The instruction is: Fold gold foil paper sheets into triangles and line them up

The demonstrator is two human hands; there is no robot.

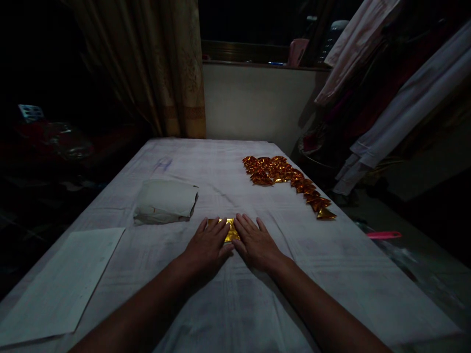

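Forearms angled inward, palms down. Left hand and right hand flat over opposite ends of the foil, which lies on the cloth. Fingers extended, none curled around it.

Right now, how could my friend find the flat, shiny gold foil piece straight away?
Find the big pale checked cloth. Near its middle, the person's bare left hand and bare right hand rest on the flat, shiny gold foil piece. Unlike the puffy orange-gold foil pieces farther back on the right, it lies flat under those hands.
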